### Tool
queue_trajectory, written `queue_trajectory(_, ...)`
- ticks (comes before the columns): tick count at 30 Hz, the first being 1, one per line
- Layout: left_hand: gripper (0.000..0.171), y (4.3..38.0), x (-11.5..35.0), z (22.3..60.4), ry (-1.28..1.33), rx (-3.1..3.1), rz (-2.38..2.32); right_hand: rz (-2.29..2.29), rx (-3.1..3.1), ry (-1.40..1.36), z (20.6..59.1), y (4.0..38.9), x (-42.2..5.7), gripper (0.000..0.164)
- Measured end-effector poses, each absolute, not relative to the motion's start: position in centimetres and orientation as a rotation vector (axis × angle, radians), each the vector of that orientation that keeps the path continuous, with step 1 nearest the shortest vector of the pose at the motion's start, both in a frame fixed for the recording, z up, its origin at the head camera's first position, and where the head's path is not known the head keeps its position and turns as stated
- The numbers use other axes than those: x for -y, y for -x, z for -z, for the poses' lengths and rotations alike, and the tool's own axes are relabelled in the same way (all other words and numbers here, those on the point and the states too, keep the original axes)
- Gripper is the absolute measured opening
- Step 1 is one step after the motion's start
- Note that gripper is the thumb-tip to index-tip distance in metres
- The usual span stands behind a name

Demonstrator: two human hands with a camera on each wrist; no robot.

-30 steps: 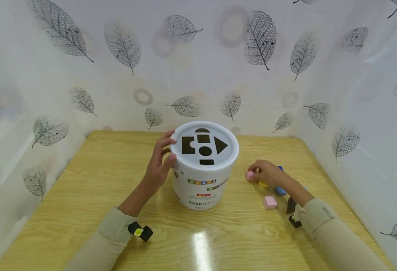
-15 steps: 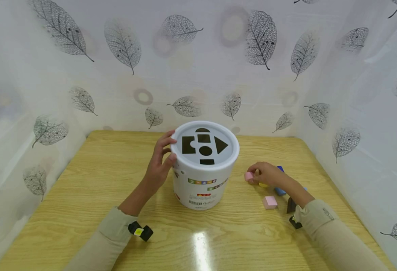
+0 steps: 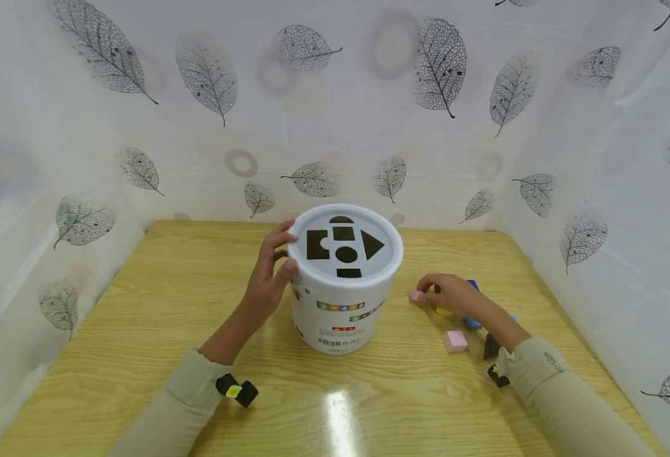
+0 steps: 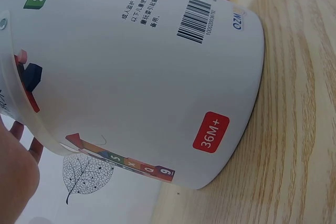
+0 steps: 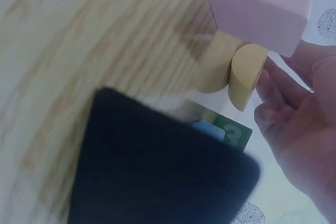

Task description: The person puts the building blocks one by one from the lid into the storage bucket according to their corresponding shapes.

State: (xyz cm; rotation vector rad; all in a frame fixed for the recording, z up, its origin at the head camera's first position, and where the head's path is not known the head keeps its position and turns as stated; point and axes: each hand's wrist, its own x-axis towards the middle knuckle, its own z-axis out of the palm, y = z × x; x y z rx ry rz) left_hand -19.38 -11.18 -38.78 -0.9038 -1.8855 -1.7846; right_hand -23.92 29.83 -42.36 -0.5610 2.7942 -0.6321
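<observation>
A white bucket [image 3: 335,317] stands upright, its lid [image 3: 388,260] cut with several dark shaped holes. My left hand [image 3: 267,270] holds its upper left side, thumb in front and fingers at the rim. In the left wrist view, part of this hand [image 4: 16,177] shows by the lid's edge. Right of the bucket, my right hand [image 3: 448,292] pinches a small pink block [image 3: 416,296] low over the table; whether it touches the wood I cannot tell. A yellow half-round block [image 5: 247,74] sits by the right hand's fingers in the right wrist view, where the pinched block is hidden.
A pink cube [image 3: 455,341] lies nearer the front, with a dark block [image 3: 491,347] beside it. Blue blocks [image 3: 473,322] lie partly hidden under the right forearm. Leaf-patterned curtain [image 3: 335,114] borders the wooden table [image 3: 169,304] at the back and sides.
The pink block has shifted slightly left toward the bucket, and less of it shows above the table. The right hand has barely moved; the left hand and bucket stay put.
</observation>
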Motion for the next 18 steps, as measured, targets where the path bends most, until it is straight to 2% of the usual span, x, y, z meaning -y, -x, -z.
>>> queue_trajectory(9, 0.045, 19.33, 11.18, 38.73, 0.902, 1.885, 1.788, 0.622, -2.852, 0.640, 42.59, 24.08, -29.54, 0.032)
queue_trajectory(18, 0.040, 19.38, 11.19, 38.86, 0.905, 1.896, 1.784, 0.652, -2.837, 0.628, 42.72, 24.22, -29.50, 0.028)
